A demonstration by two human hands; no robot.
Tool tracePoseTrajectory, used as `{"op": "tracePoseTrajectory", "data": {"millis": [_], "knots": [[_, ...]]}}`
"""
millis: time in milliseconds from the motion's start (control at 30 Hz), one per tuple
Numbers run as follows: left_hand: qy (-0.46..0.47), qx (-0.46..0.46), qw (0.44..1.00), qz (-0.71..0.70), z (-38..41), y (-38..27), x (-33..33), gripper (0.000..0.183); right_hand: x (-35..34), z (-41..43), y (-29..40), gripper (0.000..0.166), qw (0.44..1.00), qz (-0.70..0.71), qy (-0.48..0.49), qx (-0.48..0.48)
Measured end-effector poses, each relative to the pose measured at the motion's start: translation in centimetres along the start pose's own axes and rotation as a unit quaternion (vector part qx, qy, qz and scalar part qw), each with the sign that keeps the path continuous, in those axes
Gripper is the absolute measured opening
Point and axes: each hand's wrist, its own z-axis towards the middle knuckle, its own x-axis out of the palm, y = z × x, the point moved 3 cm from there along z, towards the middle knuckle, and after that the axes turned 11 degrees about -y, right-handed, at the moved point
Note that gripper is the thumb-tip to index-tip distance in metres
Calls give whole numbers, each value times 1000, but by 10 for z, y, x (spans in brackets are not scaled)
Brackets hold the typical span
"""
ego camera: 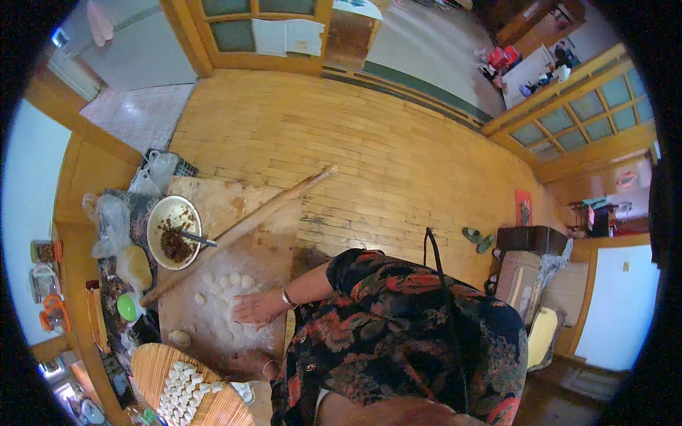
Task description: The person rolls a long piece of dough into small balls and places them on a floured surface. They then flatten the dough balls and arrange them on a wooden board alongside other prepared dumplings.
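My right hand point(258, 309), a bracelet on its wrist, lies palm down with fingers extended on the floured wooden board point(250, 213), among several small dough pieces point(235, 278). Whether dough is beneath the palm is hidden. Nearer the tray is my left hand point(248, 365), dark and blurred, its fingers unclear. A lump of dough point(179, 337) sits at the board's far edge. The long wooden rolling pin point(256, 215) lies diagonally across the board. A bowl point(175, 232) holds dark filling and a utensil point(199, 238). Several dumplings point(181, 394) rest on the woven stalk tray point(152, 362).
Beyond the board are plastic bags point(112, 226), a yellowish bagged item point(136, 268) and a green round object point(127, 307). Another bag point(160, 168) lies by a dark crate point(185, 167). The rolling pin's end sticks out over the board's right edge. Slippers point(478, 239) lie on the wooden floor.
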Motion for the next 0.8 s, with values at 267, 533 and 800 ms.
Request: {"op": "tracePoseTrajectory", "data": {"millis": [267, 533, 800], "knots": [[3, -48, 984, -172, 21, -61, -23, 35, -23, 10, -3, 25, 980, 5, -128, 149], [29, 24, 899, -436, 59, -205, 35, 51, -77, 67, -6, 45, 783, 377, -210, 448], [65, 90, 936, -335, 93, -164, -33, 56, -80, 103, 28, 53, 771, 39, -462, 437]]}}
